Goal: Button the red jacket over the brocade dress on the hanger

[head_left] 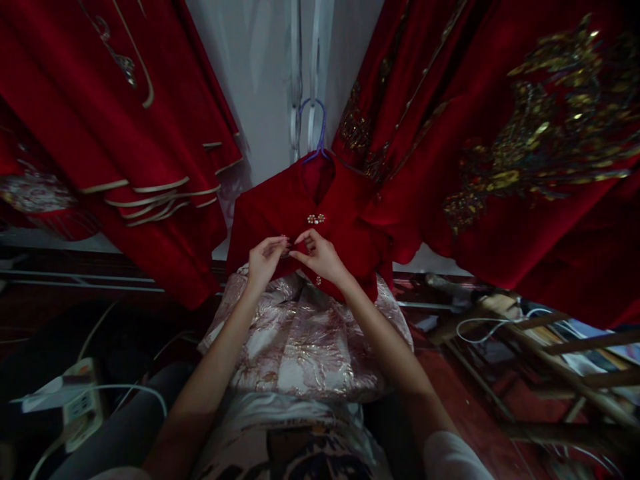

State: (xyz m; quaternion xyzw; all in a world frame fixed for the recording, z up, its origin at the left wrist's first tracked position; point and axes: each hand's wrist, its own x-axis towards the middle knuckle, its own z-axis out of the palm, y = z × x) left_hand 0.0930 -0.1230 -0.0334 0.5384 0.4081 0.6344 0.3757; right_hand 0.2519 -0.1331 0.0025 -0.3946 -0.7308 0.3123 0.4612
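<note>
Nearest to the camera is the white printed shirt [290,447] of the person, and just beyond it a pale pink brocade cloth [320,347] with shiny threads spreads over the lap. The red jacket [355,233] hangs in front of the person on a purple hanger [324,123], and its lower part comes down onto the brocade cloth. It is of plain deep red fabric, with an open V at the neck; a beaded clasp [316,219] sits below this V, and a smaller beaded ornament [319,281] is lower down.

At the right stands a wooden frame [590,343]; between its bars are flat, pale and bluish things, too dim to be named. At the lower left is a power strip [83,410] with a white cable near it.

The jacket is directly under both hands, whose fingertips meet its front between the clasp and the ornament. The left hand [263,260] has its fingertips close together; I cannot tell whether they pinch something small. The right hand [323,259] keeps thumb and forefinger slightly apart, with a narrow gap. Red garments with light edging [165,133] hang at the left, and a gold-sequined red garment [540,127] at the right.
</note>
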